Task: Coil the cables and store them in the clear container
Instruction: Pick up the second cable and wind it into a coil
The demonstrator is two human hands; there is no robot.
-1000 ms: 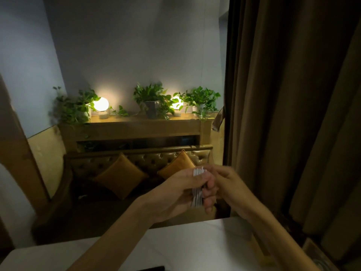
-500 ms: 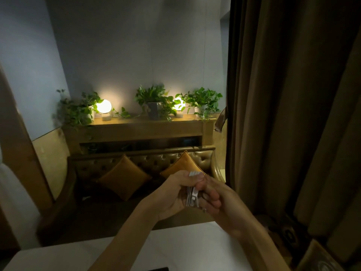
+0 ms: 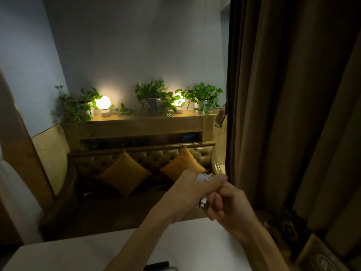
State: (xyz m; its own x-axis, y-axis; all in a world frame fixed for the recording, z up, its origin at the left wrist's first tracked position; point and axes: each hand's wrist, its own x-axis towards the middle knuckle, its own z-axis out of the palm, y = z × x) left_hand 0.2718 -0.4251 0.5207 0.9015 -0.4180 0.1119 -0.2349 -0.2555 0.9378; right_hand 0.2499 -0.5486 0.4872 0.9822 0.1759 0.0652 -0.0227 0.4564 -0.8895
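While you look out across the room, the brown curtain (image 3: 293, 114) fills the whole right side, hanging in folds from top to bottom. Grey wall (image 3: 117, 45) behind everything. Tufted brown sofa (image 3: 148, 159) sits under it, dim. White desk (image 3: 58, 257) runs along the bottom edge, and both your forearms cross above it. A wooden shelf (image 3: 136, 124) sits directly above the sofa back and carries three leafy plants (image 3: 150, 92) with two lit globe lamps (image 3: 103, 102) between them. Two orange cushions (image 3: 125, 173) lean on the sofa back, set on their corners. Your left hand (image 3: 187, 194) is raised above the far desk edge, fingers and thumb wrapped round a bundle of white cable (image 3: 204, 177); the looped top of the coil pokes out above your thumb. Your right hand (image 3: 228, 206) is pressed up against the left, fingers curled in at the lower end of the bundle; you cannot tell whether they actually pinch the cable, as the contact is hidden. A small metallic plug (image 3: 202, 204) peeks out between the two hands. A dark object (image 3: 158, 264) lies on the desk at the very bottom edge, too cropped to identify.
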